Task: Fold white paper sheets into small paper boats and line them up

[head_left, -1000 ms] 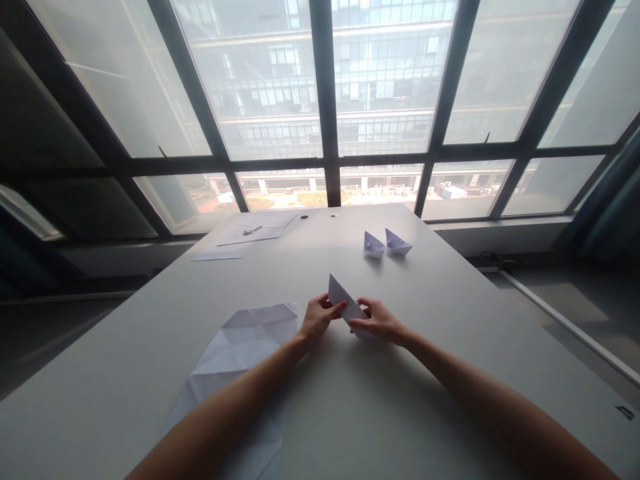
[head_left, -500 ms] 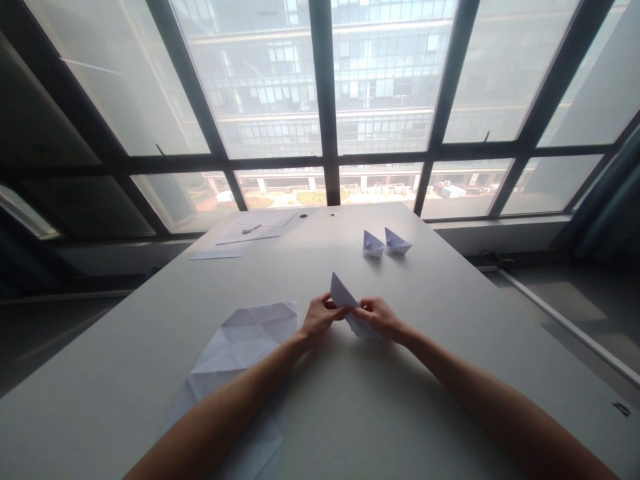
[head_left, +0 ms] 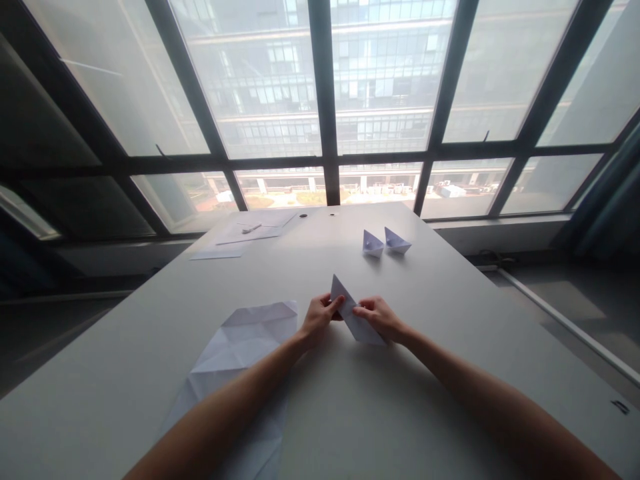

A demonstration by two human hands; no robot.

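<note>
As daylight comes in through the big window (head_left: 380, 80), I see flat white sheets (head_left: 233, 233) at the far left of the white table (head_left: 115, 360). A little pale thing (head_left: 251, 229) lies on them, too small for me to tell what it is. Nearer to the person, a big creased paper (head_left: 250, 337) lies flat, with the left arm (head_left: 220, 407) reaching over part of it.

Next comes the left hand (head_left: 323, 315), gripping a folded paper (head_left: 364, 327) with its thumb in front. The folded paper slants between both hands, near the middle of the table, one sharp corner up. I can't tell if its low end touches the table. The right hand (head_left: 379, 316) pinches it from the other side.

Farther back stands one paper boat (head_left: 373, 245), with a second boat (head_left: 398, 243) just beside it. A dark blue curtain (head_left: 610, 187) hangs at the far right.
</note>
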